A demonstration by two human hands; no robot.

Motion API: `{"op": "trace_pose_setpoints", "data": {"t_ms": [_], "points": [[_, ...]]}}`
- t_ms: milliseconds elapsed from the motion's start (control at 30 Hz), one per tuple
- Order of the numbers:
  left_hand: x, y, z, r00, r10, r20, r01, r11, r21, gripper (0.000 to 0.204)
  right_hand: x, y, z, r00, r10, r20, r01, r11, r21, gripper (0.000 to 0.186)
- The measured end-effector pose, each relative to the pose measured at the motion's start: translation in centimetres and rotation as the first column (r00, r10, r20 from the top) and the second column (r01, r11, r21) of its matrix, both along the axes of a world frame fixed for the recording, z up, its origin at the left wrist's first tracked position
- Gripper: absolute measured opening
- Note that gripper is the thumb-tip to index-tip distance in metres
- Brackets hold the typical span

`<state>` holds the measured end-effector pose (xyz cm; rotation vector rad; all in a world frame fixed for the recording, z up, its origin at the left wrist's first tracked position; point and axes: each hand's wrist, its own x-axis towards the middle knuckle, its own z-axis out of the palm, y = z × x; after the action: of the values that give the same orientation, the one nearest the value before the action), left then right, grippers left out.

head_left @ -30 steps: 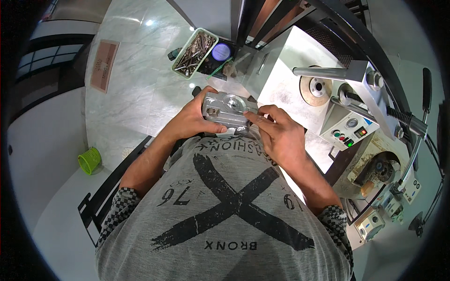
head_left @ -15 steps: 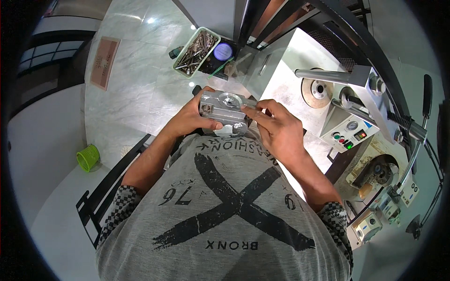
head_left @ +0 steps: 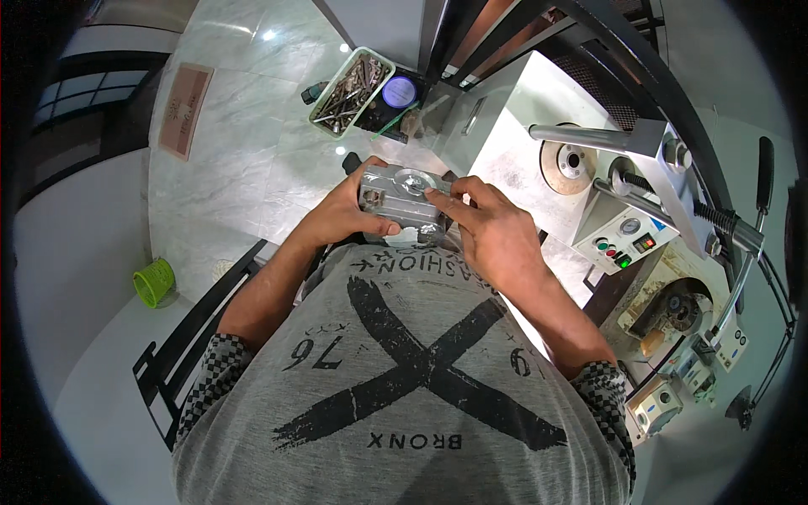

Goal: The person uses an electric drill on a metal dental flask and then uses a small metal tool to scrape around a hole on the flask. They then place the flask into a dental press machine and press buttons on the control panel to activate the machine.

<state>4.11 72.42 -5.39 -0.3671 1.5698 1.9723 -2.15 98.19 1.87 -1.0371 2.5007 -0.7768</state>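
In front of my chest I hold a block-shaped grey metal flask (head_left: 387,187). Its upper face has a round raised ring, and a white patch shows on the side near my shirt. My left hand (head_left: 349,210) is closed round the left end, thumb on the near side and fingers mostly hidden behind. The index finger of my right hand (head_left: 497,227) reaches onto the upper face, its tip at the ring. Its other fingers curl by the right end, and the thumb is hidden.
Beyond the flask, a tray of metal parts (head_left: 353,91) stands on the floor beside a jar with a blue lid (head_left: 399,92). To the right is a white bench (head_left: 522,126) bearing a press with steel bars (head_left: 581,135) and a control box (head_left: 624,237). A green basket (head_left: 154,283) stands left.
My right hand has shifted slightly left, and its index fingertip has moved further onto the ring. My left hand keeps its hold on the flask.
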Motion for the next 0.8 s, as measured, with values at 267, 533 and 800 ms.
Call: {"op": "trace_pose_setpoints", "data": {"t_ms": [267,533,800], "points": [[0.0,0.2,-0.4,0.999,-0.037,-0.028,0.036,0.999,-0.031,0.083,-0.4,-0.4,-0.2,1.000,-0.010,-0.007,0.011,0.992,0.125,0.045],[0.1,0.0,-0.2,0.999,-0.015,-0.039,0.014,0.999,-0.031,0.088,-0.6,-0.1,-0.2,1.000,-0.015,0.005,0.015,1.000,0.020,0.047],[-0.4,0.3,1.2,0.997,-0.070,-0.015,0.068,0.991,-0.116,0.086,-1.0,-0.5,0.5,0.997,0.041,-0.066,-0.035,0.996,0.080,0.043]]}}
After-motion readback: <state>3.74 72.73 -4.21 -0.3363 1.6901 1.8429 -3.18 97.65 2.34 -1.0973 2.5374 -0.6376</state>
